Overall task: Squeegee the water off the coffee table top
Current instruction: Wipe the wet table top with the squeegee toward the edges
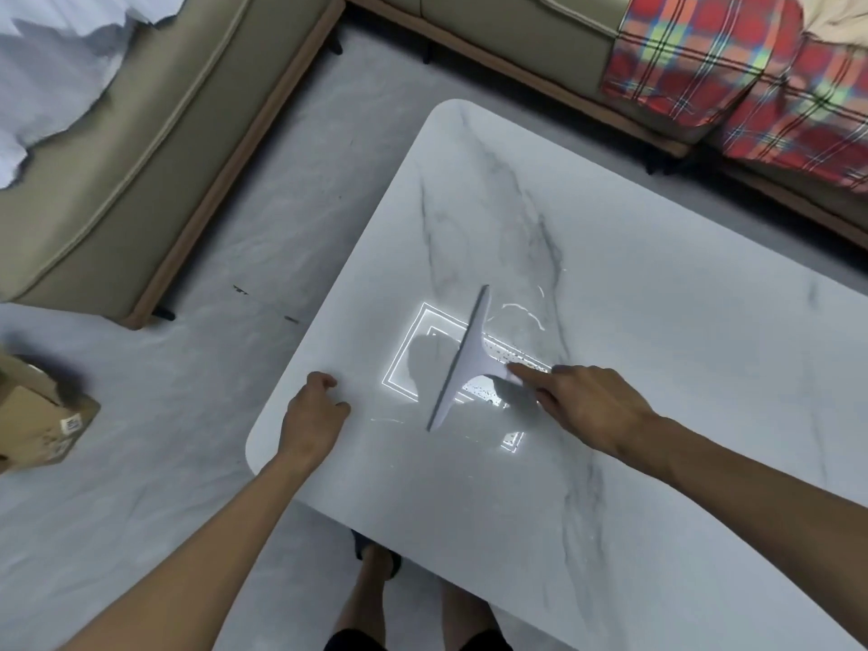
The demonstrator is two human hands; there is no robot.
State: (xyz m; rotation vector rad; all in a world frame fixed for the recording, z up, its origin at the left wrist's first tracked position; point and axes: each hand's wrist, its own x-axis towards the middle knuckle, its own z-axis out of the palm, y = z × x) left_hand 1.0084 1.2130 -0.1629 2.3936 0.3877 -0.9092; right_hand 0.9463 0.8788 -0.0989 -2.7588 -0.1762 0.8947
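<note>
Head view: table [657,298] by sofa [117,171]; right hand [592,406] grips squeegee [464,361], left hand [313,415] loosely curled.

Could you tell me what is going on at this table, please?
A person is squeegeeing a wet marble table. The right hand grips the squeegee by its handle, with the blade down on the top. Water beads show beside the blade. The left hand rests at the table's edge, holding nothing.

A single head-worn view looks steeply down and forward from close above the coffee table [657,321].
</note>
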